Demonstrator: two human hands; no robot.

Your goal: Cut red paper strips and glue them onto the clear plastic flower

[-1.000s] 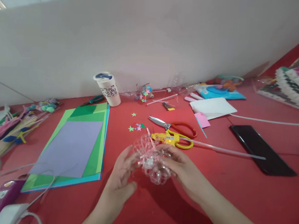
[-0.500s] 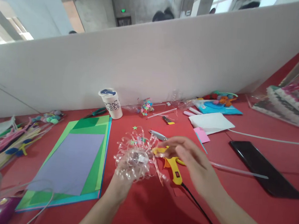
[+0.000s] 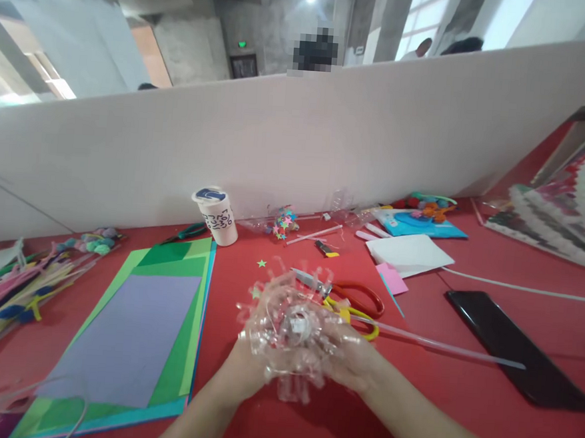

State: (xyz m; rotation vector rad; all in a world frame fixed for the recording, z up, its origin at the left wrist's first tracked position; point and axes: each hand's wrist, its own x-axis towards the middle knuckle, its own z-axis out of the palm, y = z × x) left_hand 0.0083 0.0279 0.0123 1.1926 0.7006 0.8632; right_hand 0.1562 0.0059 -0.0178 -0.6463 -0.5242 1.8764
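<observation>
A clear plastic piece cut into many curled strips (image 3: pixel 299 326), with a round whitish part at its middle, is held above the table between both hands. My left hand (image 3: pixel 265 317) is wrapped round its left side. From the right, my right hand (image 3: pixel 350 353) closes on the same piece, its fingers partly hidden behind the strips. Just beyond the hands lie scissors (image 3: pixel 379 305) with red and yellow handles. A small green star (image 3: pixel 262 263) lies on the red table behind the piece. Part of the yellow glue gun (image 3: pixel 341 310) shows behind my right hand.
Coloured sheets (image 3: pixel 129 334) lie left, a paper cup (image 3: pixel 217 217) behind them. Star pieces (image 3: pixel 283 224), a cutter (image 3: pixel 326 249) and white paper (image 3: pixel 410 254) lie farther back. A dark phone (image 3: pixel 514 348) and a glue stick (image 3: pixel 439 343) are at right. A white partition (image 3: pixel 278 138) borders the table.
My right hand has come left from over the glue gun onto the curled plastic piece. My left hand has moved the piece slightly right, and the scissor handles now show.
</observation>
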